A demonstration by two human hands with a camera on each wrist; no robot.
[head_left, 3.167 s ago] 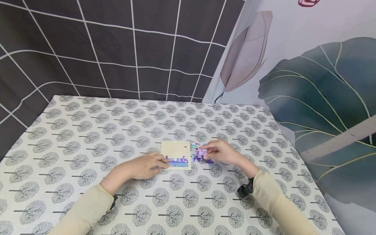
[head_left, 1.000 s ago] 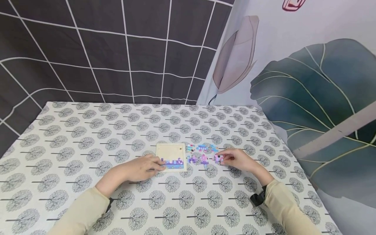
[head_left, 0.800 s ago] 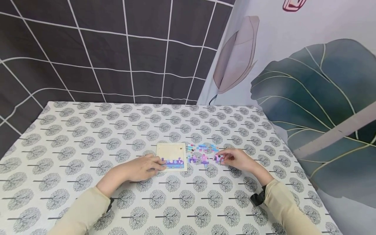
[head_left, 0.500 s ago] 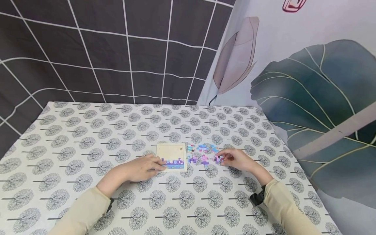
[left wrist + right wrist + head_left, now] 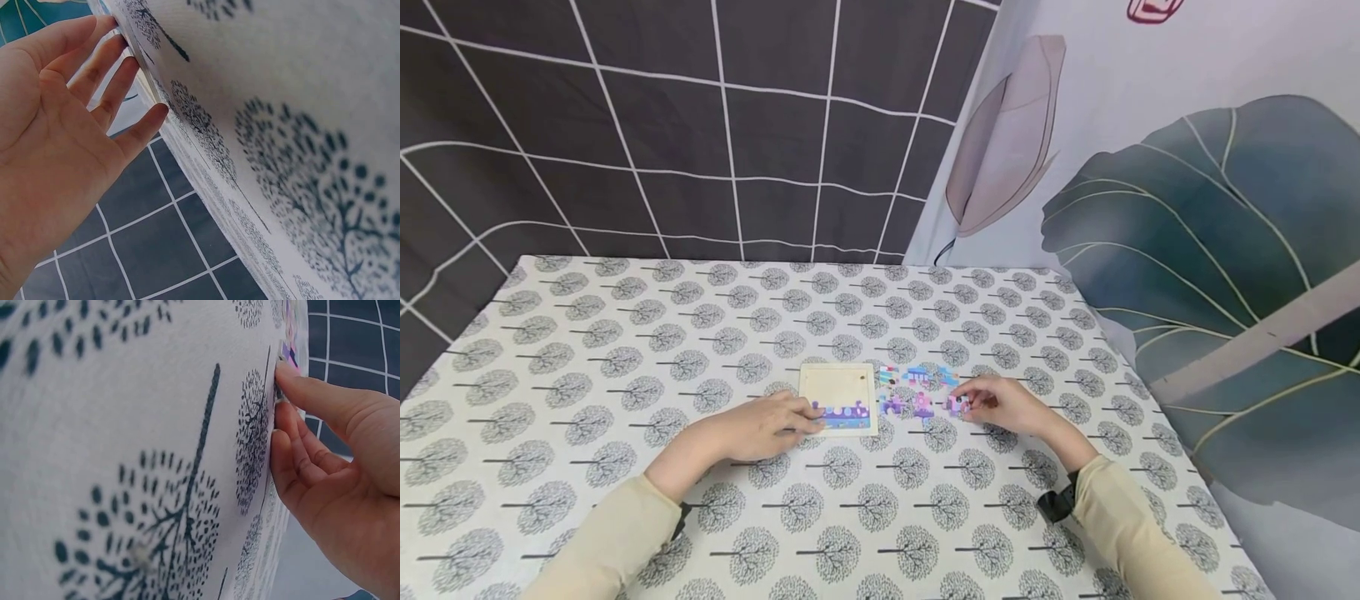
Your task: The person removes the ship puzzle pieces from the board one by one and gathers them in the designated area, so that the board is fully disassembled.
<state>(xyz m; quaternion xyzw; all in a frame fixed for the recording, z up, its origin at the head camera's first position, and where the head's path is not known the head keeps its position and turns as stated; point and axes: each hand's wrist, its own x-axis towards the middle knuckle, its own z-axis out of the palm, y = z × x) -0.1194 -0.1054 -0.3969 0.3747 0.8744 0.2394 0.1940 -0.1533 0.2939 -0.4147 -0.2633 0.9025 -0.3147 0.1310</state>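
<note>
Loose jigsaw pieces (image 5: 919,407) lie on the tree-print tablecloth (image 5: 842,533), just to the right of a shallow cream puzzle tray (image 5: 838,385). Inside the tray, a band of purple and blue pieces (image 5: 846,417) covers the near part; bare base shows beyond it. The left hand (image 5: 760,429) rests its fingertips at the near left corner of the tray, and the left wrist view shows its fingers relaxed and apart. The right hand (image 5: 1003,406) pinches a pink and purple jigsaw piece (image 5: 957,406) between thumb and fingers at the right end of the loose ones; whether this piece touches the cloth, I cannot tell. A blue piece (image 5: 917,376) and a striped piece (image 5: 887,379) lie farther from the person. Beyond the table hang a dark white-gridded curtain (image 5: 775,133) and, to the right, a leaf-print drape (image 5: 1195,217).
</note>
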